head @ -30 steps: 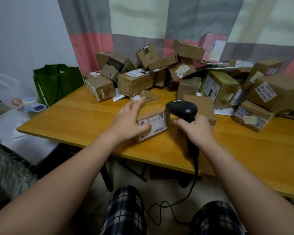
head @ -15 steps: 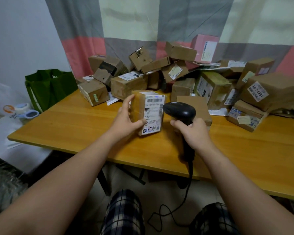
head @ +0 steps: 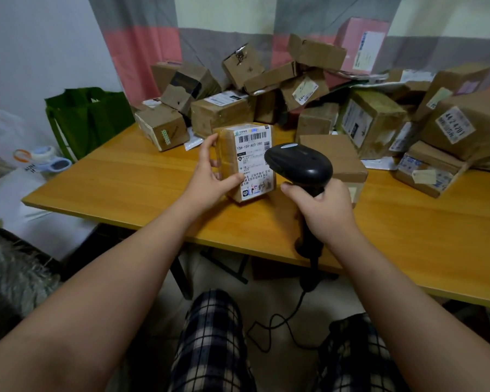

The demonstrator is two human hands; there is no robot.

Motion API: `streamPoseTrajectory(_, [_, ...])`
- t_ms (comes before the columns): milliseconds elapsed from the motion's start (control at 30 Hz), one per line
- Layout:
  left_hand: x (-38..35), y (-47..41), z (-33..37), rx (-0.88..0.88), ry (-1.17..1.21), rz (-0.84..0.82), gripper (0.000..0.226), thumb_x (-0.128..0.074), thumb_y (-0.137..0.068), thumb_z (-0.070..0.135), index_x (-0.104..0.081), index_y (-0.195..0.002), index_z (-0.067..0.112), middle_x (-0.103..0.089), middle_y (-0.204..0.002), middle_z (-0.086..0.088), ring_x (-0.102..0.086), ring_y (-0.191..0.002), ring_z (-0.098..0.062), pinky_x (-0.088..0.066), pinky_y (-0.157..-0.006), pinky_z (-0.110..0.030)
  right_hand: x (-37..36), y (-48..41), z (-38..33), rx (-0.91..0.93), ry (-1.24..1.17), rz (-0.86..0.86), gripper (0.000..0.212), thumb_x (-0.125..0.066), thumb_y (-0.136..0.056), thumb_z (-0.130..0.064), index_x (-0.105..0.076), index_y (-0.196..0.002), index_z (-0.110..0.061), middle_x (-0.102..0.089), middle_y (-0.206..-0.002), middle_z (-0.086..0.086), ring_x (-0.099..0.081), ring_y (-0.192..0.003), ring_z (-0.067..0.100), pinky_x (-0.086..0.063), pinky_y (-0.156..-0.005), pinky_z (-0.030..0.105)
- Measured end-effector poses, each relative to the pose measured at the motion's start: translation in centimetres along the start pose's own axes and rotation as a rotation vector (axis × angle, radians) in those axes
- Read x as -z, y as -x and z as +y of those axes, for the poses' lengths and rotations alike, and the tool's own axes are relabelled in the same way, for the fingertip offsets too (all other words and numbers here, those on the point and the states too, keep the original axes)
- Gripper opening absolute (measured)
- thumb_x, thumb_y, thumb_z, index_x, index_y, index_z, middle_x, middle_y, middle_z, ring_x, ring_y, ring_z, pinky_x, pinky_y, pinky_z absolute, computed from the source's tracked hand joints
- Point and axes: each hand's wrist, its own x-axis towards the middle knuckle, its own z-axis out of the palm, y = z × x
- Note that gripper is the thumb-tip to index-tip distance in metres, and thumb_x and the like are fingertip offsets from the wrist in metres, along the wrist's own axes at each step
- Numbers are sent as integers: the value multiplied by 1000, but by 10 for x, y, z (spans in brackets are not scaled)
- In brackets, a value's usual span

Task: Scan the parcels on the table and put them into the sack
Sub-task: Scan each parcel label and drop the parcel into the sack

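Barely started, one parcel up for scanning

Left hand (head: 207, 179) grips a parcel (head: 252, 154) stood on end on the table (head: 130, 179), label facing me. Right hand (head: 326, 210) is wrapped round the scanner (head: 300, 165) handle, its head just beside the label, so I'd say this one is mid-scan. A whole pile (head: 221, 114) of boxes sits at the back waiting. The green bag (head: 88, 120) off the left end is probably the sack; can't see inside it, so most of the job looks left to do.
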Motion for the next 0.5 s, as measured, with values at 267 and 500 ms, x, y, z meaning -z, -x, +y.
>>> streamPoseTrajectory(267, [1, 2, 6, 28, -2, -34, 90, -74, -82, 15, -14, -145, 39, -41, -116, 4, -56, -87, -6, -48, -62, -7, 0, 5, -4, 13, 8, -31, 19, -72, -82, -29, -60, -68, -31, -61, -51, -17, -61, -57, 0, -41, -52, 9])
streamPoseTrajectory(500, [0, 1, 4, 36, -8, -22, 91, -75, -81, 17, -15, -145, 40, -42, -114, 9, -56, -90, -7, -49, -62, -8, 1, 6, -7, -7, 10, -29, 18, -72, -82, -30, -60, -69, -31, -61, -52, -19, -61, -57, 0, -42, -55, 19])
